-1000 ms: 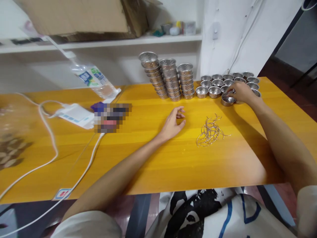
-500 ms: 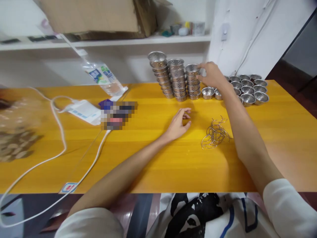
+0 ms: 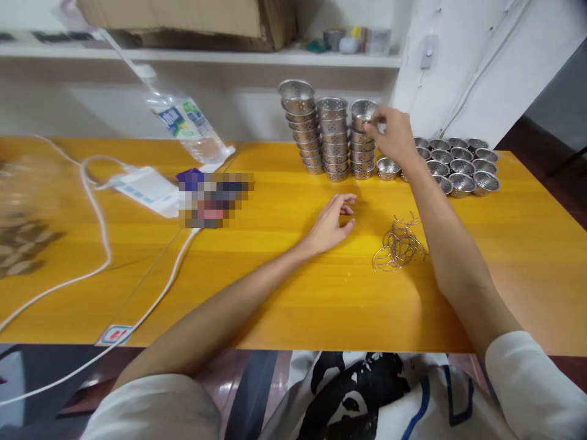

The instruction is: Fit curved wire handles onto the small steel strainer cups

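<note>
My right hand [image 3: 395, 135] reaches to the far side of the yellow table [image 3: 284, 281] and pinches the top perforated metal cup [image 3: 362, 112] of the rightmost stack. Three stacks of these cups [image 3: 331, 139] stand side by side near the wall. Several single cups [image 3: 456, 166] sit in rows to the right of my arm. My left hand [image 3: 332, 223] rests on the table with fingers loosely curled, holding nothing. A tangle of thin wire hooks [image 3: 398, 245] lies between my two arms.
A plastic water bottle [image 3: 186, 127] leans at the back left. White cables [image 3: 98, 244] and a white packet [image 3: 145, 190] cross the left half. A blurred dark object [image 3: 214, 199] lies mid-table. A cardboard box [image 3: 183, 21] sits on the shelf above.
My right hand left the single cups at the right, moved left to the rightmost stack and now grips its top cup. My left hand stayed in place.
</note>
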Motion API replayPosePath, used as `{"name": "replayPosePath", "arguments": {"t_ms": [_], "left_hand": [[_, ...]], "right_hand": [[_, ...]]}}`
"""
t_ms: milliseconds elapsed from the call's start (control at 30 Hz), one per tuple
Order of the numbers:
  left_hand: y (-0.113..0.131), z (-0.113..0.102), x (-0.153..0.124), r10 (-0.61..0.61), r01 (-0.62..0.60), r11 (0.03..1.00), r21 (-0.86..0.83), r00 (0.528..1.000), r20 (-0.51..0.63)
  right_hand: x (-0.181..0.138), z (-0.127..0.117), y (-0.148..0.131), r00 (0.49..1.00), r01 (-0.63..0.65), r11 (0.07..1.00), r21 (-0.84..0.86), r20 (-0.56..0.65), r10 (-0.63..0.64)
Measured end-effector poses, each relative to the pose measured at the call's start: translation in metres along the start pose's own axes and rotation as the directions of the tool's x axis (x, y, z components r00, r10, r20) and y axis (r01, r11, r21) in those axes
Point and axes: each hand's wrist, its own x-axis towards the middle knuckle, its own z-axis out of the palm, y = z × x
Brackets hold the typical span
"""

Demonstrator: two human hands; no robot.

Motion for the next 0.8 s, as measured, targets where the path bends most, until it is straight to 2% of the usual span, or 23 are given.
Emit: {"name": "replayPosePath", "arguments": {"t_ms": [67,133,200,267,333,400,467,533,633,700,800], "left_hand": [[0.0,0.0,0.0,0.004,-0.004,1.0,0.011,1.0,-0.001],[0.001,0.0,0.0,0.005,-0.004,1.0,0.023,0.999,-0.033],[0.002,0.002,0.0,0.002,-0.001,1.0,0.016,0.997,-0.082],[0.003,0.003,0.0,0.009,-0.012,0.999,-0.03,0.994,-0.109],[0.003,0.004,0.001,0.034,-0.044,0.995,-0.094,0.993,-0.111],[0.005,0.003,0.001,0.053,-0.064,0.992,-0.112,0.994,-0.1],[0.006,0.001,0.001,0.049,-0.053,0.997,-0.056,0.996,-0.073],[0.007,-0.001,0.001,0.022,-0.02,0.999,0.035,0.998,-0.056],[0.006,-0.003,0.001,-0.039,0.046,0.99,0.131,0.998,-0.057],[0.005,-0.003,0.001,-0.059,0.062,0.983,0.175,0.998,-0.019],[0.001,-0.002,0.003,-0.044,0.032,0.973,0.229,0.998,0.045]], "right_hand": [[-0.011,-0.022,-0.011,0.99,-0.056,0.998,0.032,-0.13,0.06],[-0.028,-0.053,-0.022,0.986,-0.044,0.998,0.046,-0.16,0.05],[-0.05,-0.081,-0.032,0.998,0.027,0.998,0.051,-0.059,-0.024],[-0.071,-0.094,-0.041,0.988,0.093,0.992,0.089,0.115,-0.103],[-0.089,-0.088,-0.048,0.936,0.172,0.976,0.132,0.288,-0.204],[-0.101,-0.069,-0.052,0.86,0.249,0.956,0.153,0.419,-0.291],[-0.107,-0.051,-0.05,0.801,0.289,0.943,0.163,0.499,-0.332],[-0.11,-0.043,-0.04,0.773,0.27,0.94,0.209,0.534,-0.341],[-0.114,-0.047,-0.015,0.791,0.163,0.961,0.221,0.553,-0.262],[-0.117,-0.052,0.002,0.799,0.113,0.987,0.112,0.581,-0.158],[-0.12,-0.05,0.016,0.756,0.082,0.994,-0.078,0.655,-0.011]]}}
